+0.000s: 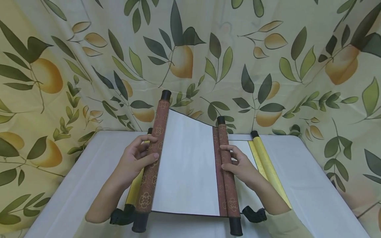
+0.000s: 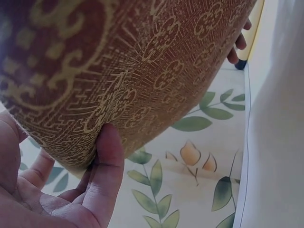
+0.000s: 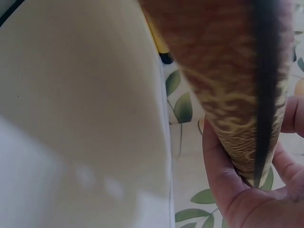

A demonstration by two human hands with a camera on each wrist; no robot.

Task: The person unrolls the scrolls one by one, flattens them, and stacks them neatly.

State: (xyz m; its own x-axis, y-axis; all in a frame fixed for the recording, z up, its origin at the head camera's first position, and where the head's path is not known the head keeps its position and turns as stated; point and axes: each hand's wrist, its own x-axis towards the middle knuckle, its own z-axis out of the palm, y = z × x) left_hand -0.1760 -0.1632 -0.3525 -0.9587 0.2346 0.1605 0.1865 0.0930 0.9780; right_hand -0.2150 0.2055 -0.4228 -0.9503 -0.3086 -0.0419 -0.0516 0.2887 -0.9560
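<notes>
A partly unrolled scroll with white paper (image 1: 187,165) and reddish-brown patterned rolls is held up, tilted, above the table. My left hand (image 1: 138,158) grips the thicker left roll (image 1: 153,158) around its middle, with the thumb on the near side. The right hand (image 1: 239,165) pinches the thinner right roll (image 1: 228,178) between thumb and fingers. Black knobs cap both rolls. In the left wrist view, the left hand's thumb (image 2: 110,147) presses the brocade (image 2: 166,76). The right wrist view shows the right hand (image 3: 256,204) around the narrow brocade roll (image 3: 223,95).
Behind the raised scroll, a second scroll with yellow rolls (image 1: 272,168) lies spread on the white table (image 1: 309,195). A cloth printed with leaves and fruit (image 1: 184,62) hangs behind the table. Black curved pieces (image 1: 254,215) sit by both wrists.
</notes>
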